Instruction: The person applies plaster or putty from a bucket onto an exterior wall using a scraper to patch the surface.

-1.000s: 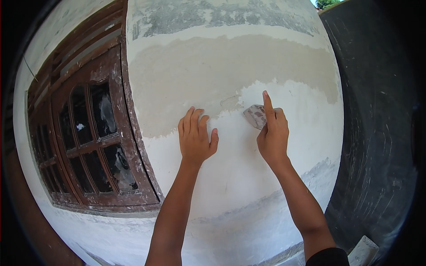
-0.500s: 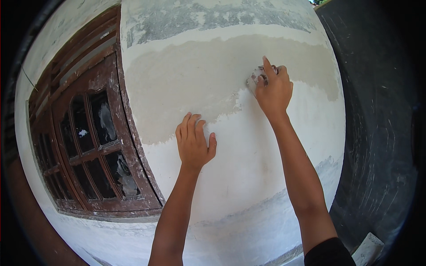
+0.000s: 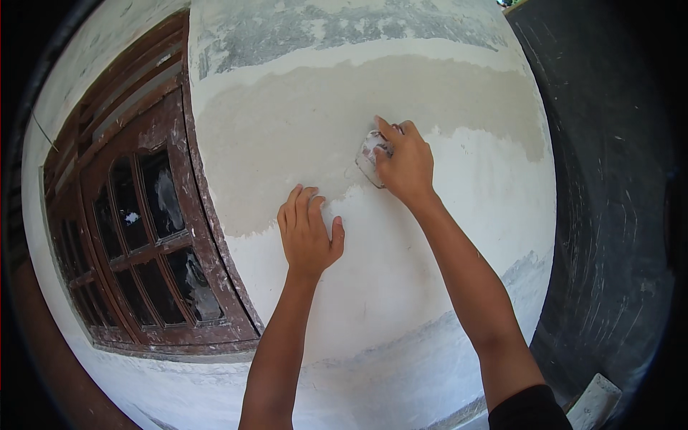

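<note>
My right hand (image 3: 405, 159) grips a putty-smeared scraper (image 3: 371, 154) against the wall (image 3: 373, 258), index finger stretched upward along it. The blade lies at the lower edge of a damp beige band of putty (image 3: 279, 129) that runs across the white surface. Lower and to the left, my left hand (image 3: 306, 240) stays open by the wall, with fingers spread and slightly bent. Its fingertips are near the band's lower edge; whether they touch the wall I cannot tell. My right fingers partly hide the scraper.
At left is a brown wooden window (image 3: 154, 244) with dark panes and paint-spattered frame. Rough grey patches (image 3: 344, 29) cross the wall's top. A dark scratched panel (image 3: 609, 179) stands at right. A whitish board-like piece (image 3: 595, 403) shows at lower right.
My right hand has moved left and down with the scraper, along the lower edge of the putty band. My left hand has hardly shifted.
</note>
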`<move>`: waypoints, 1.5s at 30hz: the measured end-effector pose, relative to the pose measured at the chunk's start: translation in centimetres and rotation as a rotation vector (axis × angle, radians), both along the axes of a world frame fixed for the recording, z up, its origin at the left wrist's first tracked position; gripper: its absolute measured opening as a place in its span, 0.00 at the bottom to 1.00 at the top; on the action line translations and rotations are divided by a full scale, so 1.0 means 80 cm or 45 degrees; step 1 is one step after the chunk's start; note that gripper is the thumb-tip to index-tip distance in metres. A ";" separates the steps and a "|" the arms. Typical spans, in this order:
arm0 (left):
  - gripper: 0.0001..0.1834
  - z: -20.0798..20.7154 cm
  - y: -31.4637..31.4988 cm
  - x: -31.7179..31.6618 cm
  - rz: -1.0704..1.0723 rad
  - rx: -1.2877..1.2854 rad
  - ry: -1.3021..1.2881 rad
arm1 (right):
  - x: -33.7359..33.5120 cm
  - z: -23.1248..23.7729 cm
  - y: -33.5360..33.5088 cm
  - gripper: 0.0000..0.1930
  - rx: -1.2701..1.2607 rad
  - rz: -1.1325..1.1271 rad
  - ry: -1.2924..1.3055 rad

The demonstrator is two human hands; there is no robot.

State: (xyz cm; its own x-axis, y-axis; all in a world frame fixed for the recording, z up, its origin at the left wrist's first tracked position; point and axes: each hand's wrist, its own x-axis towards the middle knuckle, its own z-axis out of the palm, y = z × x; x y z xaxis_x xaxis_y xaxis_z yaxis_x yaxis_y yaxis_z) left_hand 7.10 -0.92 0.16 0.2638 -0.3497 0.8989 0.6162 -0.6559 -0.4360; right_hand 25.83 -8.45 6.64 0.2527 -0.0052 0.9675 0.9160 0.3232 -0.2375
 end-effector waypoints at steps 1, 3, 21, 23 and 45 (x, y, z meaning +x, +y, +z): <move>0.22 0.001 -0.001 -0.001 -0.003 0.003 0.000 | 0.020 0.009 -0.010 0.26 0.072 -0.199 0.102; 0.22 0.002 -0.002 -0.002 0.003 0.000 -0.001 | 0.026 0.015 -0.020 0.25 0.144 -0.389 0.201; 0.23 0.002 -0.003 -0.001 0.015 -0.022 0.003 | 0.044 0.018 -0.021 0.25 0.141 -0.380 0.306; 0.23 0.000 -0.002 0.000 0.009 -0.032 0.008 | 0.016 0.015 -0.023 0.25 0.108 -0.074 0.226; 0.22 -0.001 0.000 0.002 0.033 -0.015 -0.014 | -0.024 0.004 -0.003 0.24 0.078 0.285 -0.073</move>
